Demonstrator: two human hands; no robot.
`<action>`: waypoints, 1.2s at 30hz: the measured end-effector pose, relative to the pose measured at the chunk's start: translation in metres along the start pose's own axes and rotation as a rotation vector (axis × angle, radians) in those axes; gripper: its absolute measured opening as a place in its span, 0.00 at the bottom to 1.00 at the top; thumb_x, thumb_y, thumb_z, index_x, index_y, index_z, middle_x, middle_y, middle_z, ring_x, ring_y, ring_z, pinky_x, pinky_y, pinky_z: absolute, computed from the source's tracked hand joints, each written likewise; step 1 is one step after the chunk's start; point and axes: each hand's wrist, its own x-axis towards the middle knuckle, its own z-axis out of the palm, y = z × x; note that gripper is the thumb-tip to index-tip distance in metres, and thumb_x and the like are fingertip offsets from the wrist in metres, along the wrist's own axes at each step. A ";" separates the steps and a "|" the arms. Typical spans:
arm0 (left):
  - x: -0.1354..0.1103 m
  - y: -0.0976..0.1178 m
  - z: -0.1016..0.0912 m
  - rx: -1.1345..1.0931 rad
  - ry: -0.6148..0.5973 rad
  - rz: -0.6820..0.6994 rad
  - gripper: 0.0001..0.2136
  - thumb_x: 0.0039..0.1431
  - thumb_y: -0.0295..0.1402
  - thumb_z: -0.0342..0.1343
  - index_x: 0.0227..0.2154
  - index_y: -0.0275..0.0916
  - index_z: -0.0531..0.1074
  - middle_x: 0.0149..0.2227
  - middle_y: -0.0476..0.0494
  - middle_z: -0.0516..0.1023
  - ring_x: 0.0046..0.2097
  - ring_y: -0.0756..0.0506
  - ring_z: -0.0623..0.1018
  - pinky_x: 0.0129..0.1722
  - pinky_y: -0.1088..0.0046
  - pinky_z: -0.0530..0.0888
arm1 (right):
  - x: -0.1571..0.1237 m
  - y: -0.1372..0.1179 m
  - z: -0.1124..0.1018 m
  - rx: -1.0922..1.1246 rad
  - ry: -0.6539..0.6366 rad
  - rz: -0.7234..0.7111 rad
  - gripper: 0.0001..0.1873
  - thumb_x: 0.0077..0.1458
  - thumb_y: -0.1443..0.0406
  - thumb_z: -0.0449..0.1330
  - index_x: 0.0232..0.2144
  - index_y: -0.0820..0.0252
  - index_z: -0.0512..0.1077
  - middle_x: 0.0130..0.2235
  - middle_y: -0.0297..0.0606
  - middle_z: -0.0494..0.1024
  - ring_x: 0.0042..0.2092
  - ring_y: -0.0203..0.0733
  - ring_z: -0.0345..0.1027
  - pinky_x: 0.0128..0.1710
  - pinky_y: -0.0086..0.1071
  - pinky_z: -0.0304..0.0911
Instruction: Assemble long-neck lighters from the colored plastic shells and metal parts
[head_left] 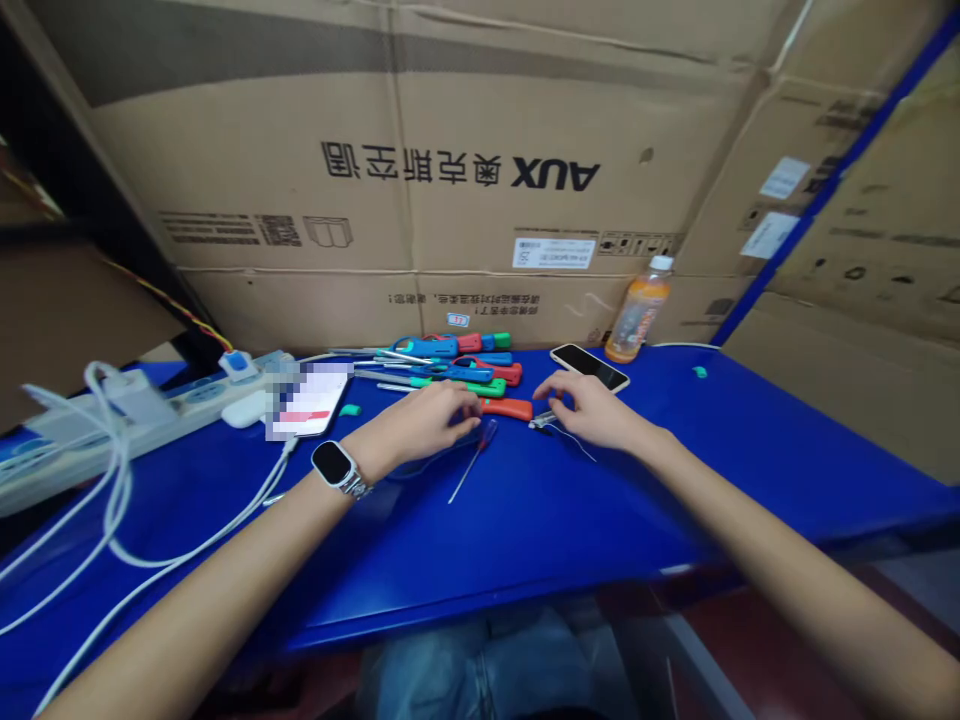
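Observation:
My left hand [427, 420], with a smartwatch [334, 465] on the wrist, rests palm down on the blue table [525, 520], its fingers curled over the handle of a thin screwdriver [471, 465] whose shaft points toward me. My right hand [589, 408] is close beside it, fingers pinched on a small metal part [541, 421] with thin wires trailing from it. Just behind both hands lies a pile of several screwdrivers [457, 365] with blue, red and green handles.
A black phone [589, 367] and an orange drink bottle [637, 312] stand behind my right hand. At left lie a second phone [307, 400], a white power strip [112, 420] and white cables [187, 545]. Large cardboard boxes [450, 160] wall the back.

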 end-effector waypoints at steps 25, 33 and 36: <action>0.031 0.020 0.020 -0.262 0.160 0.077 0.08 0.64 0.34 0.55 0.43 0.39 0.75 0.42 0.43 0.80 0.43 0.43 0.78 0.44 0.67 0.73 | -0.009 -0.005 0.010 0.296 0.008 -0.061 0.07 0.51 0.71 0.60 0.35 0.60 0.73 0.34 0.35 0.77 0.33 0.36 0.67 0.36 0.30 0.63; -0.024 -0.005 -0.001 -0.531 0.279 -0.115 0.08 0.61 0.36 0.58 0.36 0.37 0.78 0.35 0.46 0.81 0.37 0.47 0.77 0.39 0.71 0.72 | 0.030 -0.055 0.043 0.396 -0.077 -0.205 0.08 0.58 0.66 0.58 0.41 0.60 0.70 0.31 0.34 0.75 0.33 0.37 0.69 0.35 0.31 0.62; -0.044 -0.018 -0.003 -0.534 0.306 -0.168 0.10 0.60 0.38 0.59 0.38 0.37 0.77 0.36 0.45 0.80 0.36 0.47 0.77 0.38 0.71 0.72 | 0.046 -0.069 0.054 0.315 -0.105 -0.235 0.09 0.61 0.63 0.57 0.41 0.60 0.73 0.32 0.35 0.77 0.33 0.38 0.70 0.34 0.31 0.60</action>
